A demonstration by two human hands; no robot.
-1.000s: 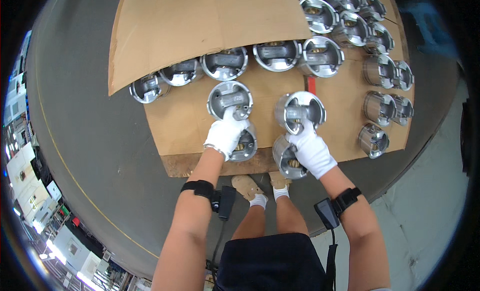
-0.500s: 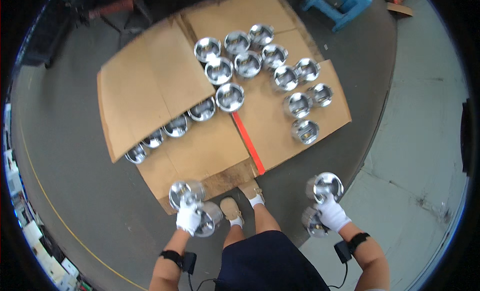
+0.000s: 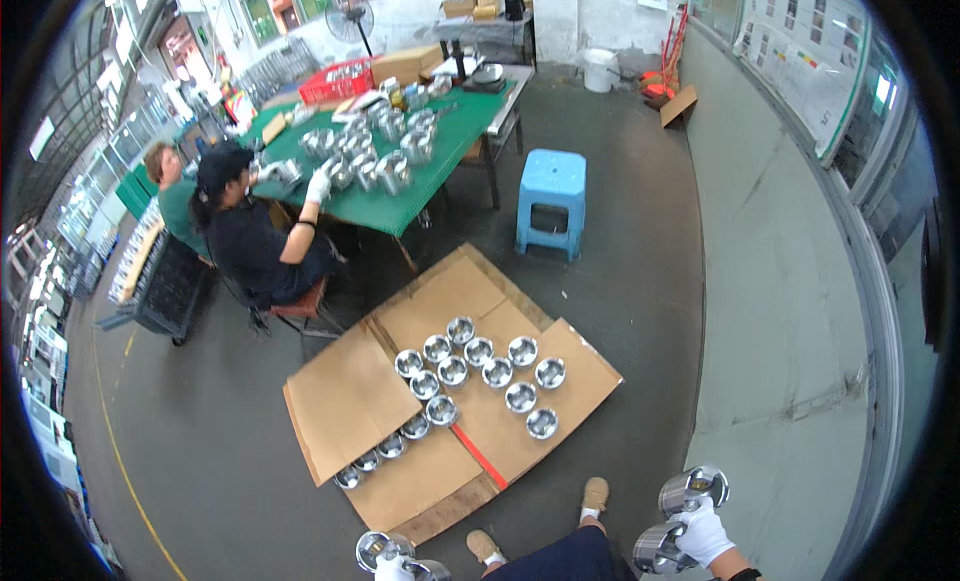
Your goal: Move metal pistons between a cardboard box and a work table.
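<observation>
Two shiny metal pistons are gripped by my white-gloved right hand (image 3: 705, 534), at the lower right. The upper piston (image 3: 692, 488) and the lower piston (image 3: 660, 549) sit one on either side of its fingers. At the bottom edge, partly cut off, my left hand (image 3: 393, 569) is gloved too and closed on another pair, a piston (image 3: 376, 547) and a second one mostly out of view. On the floor ahead, a flattened cardboard sheet (image 3: 545, 461) carries several pistons standing in rows, such as the nearest right piston (image 3: 542, 424).
A cardboard flap (image 3: 350, 401) covers part of the left row. Beyond stand a blue plastic stool (image 3: 552, 196) and a green-topped table (image 3: 415, 196) bearing more pistons. Two people sit at it, one in a black cap (image 3: 225, 171). A pale wall (image 3: 780, 311) runs along the right.
My view has tilted up and out, bringing the table, people and wall into sight. Both hands, still holding pistons, now appear lower in the picture. The floor pistons look unchanged.
</observation>
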